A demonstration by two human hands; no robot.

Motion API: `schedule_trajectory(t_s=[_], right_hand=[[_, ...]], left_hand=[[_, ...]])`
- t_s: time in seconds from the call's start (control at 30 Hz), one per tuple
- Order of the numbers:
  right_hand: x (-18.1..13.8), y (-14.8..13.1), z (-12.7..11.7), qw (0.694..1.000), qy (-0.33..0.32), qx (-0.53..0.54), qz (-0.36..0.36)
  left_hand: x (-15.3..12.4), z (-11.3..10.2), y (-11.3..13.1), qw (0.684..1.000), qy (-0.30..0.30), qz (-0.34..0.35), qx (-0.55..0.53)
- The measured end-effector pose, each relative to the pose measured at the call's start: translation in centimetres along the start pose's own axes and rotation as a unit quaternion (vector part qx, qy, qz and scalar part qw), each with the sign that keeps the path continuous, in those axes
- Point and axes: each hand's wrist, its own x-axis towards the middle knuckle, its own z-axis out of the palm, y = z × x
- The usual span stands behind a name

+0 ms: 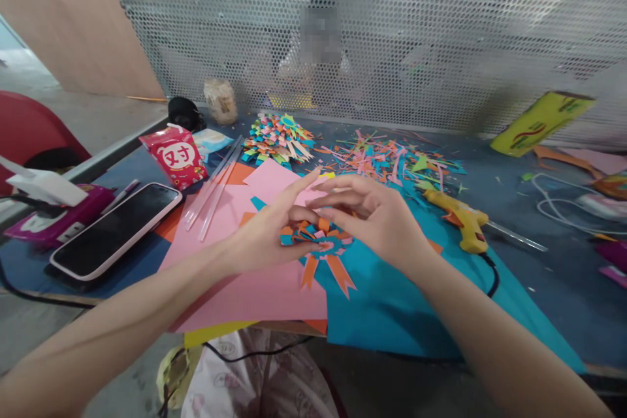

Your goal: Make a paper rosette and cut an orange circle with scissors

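A paper rosette (327, 246) of orange, blue and pink curled strips, with notched orange tails, is between my hands above the sheets. My left hand (279, 222) grips its left side, with the thumb across the front and the other fingers partly hidden behind. Over its top and right, my right hand (377, 219) curls its fingers and thumb round the strips; the exact contact at the fingertips is hidden. Below lie a pink paper sheet (255, 294) and a blue paper sheet (392, 313).
A yellow glue gun (460, 219) with a cord lies right. Paper scraps (382, 160) and finished-looking paper rosettes (279, 137) pile at the back. Left are clear sticks (213, 192), a phone (117, 228), a red packet (176, 157) and a purple power strip (63, 215). Perforated metal panel (416, 32) stands behind.
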Motion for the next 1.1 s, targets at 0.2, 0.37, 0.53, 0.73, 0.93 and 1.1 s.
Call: schedule_trajectory(t_s=[0.2, 0.37, 0.53, 0.73, 0.93, 1.1], right_hand=[[0.3, 0.4, -0.3, 0.998, 0.058, -0.021, 0.000], [0.8, 1.0, -0.4, 0.998, -0.038, 0.019, 0.044], [1.2, 1.7, -1.0, 0.996, -0.024, 0.076, 0.032], [1.1, 1.7, -1.5, 0.961, 0.007, 0.274, 0.024], [1.1, 0.8, -1.9, 0.931, 0.043, 0.350, 0.096], [1.4, 1.2, -1.9, 0.926, 0.050, 0.346, 0.143]], left_hand=[[-0.2, -0.1, -0.1, 1.000, 0.008, 0.012, -0.015], [-0.3, 0.0, 0.3, 0.999, -0.031, 0.005, -0.009], [-0.2, -0.4, 0.4, 0.999, -0.013, 0.001, -0.051], [0.1, -1.2, -0.3, 0.987, 0.012, 0.030, -0.160], [0.4, -1.8, -1.0, 0.984, 0.048, 0.044, -0.166], [0.5, -2.2, -0.9, 0.979, 0.069, 0.012, -0.189]])
